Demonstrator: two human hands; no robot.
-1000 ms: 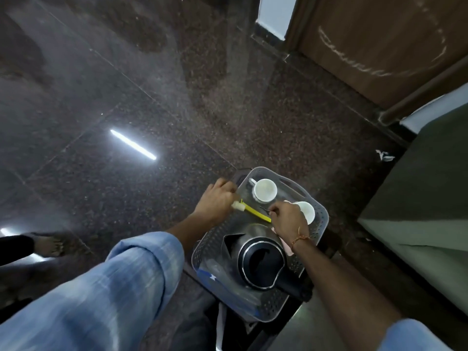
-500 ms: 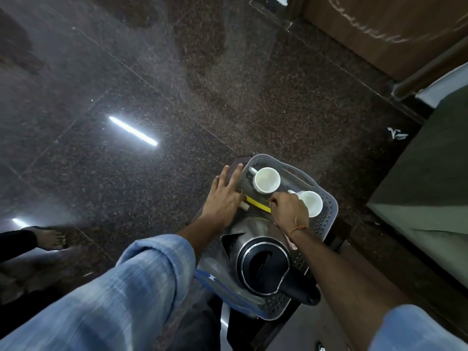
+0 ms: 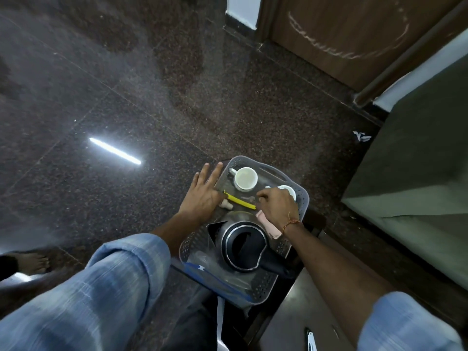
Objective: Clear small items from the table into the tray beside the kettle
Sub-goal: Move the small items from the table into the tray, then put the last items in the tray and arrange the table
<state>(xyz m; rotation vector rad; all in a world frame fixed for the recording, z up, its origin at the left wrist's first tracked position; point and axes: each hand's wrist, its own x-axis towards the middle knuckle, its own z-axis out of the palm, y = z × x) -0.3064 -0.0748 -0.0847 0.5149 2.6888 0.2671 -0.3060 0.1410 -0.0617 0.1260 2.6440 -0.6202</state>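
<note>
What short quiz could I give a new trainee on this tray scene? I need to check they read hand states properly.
1. True or false: the left hand grips the yellow toothbrush.
2. How many white cups stand in the tray?
3. The kettle lies: A) outside the tray B) inside it, nearer the person than the cups.

Key: 1 false, its fingers lie straight; 2 two, one clear, one partly behind the right hand; 3 B.
</note>
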